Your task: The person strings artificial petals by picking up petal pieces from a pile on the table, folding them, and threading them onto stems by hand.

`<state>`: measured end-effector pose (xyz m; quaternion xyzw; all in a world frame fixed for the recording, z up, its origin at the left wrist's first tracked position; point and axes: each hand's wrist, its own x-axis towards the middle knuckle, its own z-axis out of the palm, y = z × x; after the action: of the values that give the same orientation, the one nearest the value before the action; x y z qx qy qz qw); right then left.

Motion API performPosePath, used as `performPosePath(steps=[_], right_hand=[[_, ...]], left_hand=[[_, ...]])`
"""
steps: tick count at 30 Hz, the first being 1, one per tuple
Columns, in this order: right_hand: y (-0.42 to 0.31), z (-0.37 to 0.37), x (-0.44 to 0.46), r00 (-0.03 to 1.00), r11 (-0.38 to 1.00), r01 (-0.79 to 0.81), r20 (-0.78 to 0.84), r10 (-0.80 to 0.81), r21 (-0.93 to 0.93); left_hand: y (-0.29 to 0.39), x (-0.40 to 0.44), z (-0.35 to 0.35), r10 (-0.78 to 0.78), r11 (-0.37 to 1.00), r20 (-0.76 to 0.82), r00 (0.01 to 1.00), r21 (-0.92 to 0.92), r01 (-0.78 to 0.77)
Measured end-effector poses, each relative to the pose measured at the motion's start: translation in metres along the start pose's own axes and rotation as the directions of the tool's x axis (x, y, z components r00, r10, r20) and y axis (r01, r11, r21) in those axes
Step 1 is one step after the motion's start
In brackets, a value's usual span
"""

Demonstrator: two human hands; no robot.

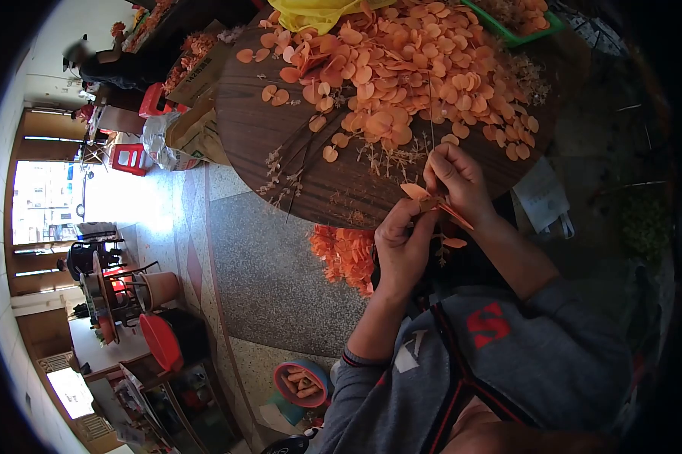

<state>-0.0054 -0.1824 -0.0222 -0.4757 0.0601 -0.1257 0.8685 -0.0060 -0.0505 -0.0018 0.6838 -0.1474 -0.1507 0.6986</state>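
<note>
Just past the edge of a round dark wooden table (254, 144), my left hand (403, 246) and my right hand (456, 181) meet around a small stem with orange leaves (415, 192). My left hand pinches its lower part with thumb and fingers together. The fingers of my right hand are closed on the same piece, and a thin wire stands up from them. A large heap of round orange leaves (401, 68) covers the far part of the table. Thin dried sprigs (273, 170) lie near the table edge.
A bunch of orange leaves (341, 253) hangs below the table edge. Also in view are a yellow bag (310, 13), a green tray (518, 34), a round tub (303, 382) on the floor, a red stool (129, 159), and another person (106, 64) at the upper left.
</note>
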Motion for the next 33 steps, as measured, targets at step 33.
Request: performPosePath(steps=[33], right_hand=[[0.008, 0.004, -0.009, 0.984, 0.929, -0.178, 0.029, 0.178, 0.325]], left_hand=[[-0.02, -0.024, -0.008, -0.155, 0.845, 0.177, 0.972, -0.486, 0.223]])
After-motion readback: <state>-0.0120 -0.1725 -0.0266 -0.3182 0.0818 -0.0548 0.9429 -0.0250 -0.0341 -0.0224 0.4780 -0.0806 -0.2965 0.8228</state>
